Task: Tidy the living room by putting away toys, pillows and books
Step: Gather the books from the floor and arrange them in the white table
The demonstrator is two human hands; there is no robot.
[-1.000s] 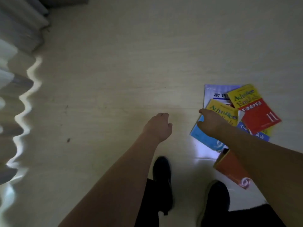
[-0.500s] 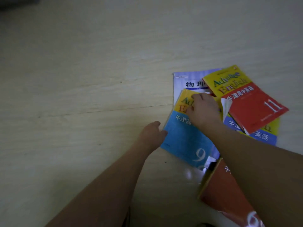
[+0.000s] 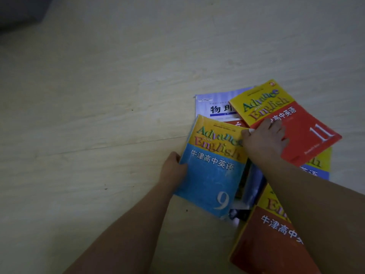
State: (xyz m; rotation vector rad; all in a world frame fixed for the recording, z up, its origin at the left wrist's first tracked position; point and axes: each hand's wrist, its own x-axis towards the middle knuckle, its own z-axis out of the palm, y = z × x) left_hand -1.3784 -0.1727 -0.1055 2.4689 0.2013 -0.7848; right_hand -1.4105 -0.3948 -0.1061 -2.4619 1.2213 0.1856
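Glossy covers slide: your left hand [image 3: 173, 168] grips the blue book 9 [image 3: 212, 175] edge on the floor [image 3: 98, 115]; right hand [image 3: 263, 142] pinches red book 11 [image 3: 308, 133] — loose pile underneath may scatter w/ a quick lift.

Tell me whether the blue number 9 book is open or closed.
Closed: the blue book shows its whole front cover, with the left hand at its edge.

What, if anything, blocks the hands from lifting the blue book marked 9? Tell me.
Nothing visible does. The blue book 9 lies on top of the pile; the left hand already touches its left edge and the right hand rests by its upper right corner, on the red book 11.
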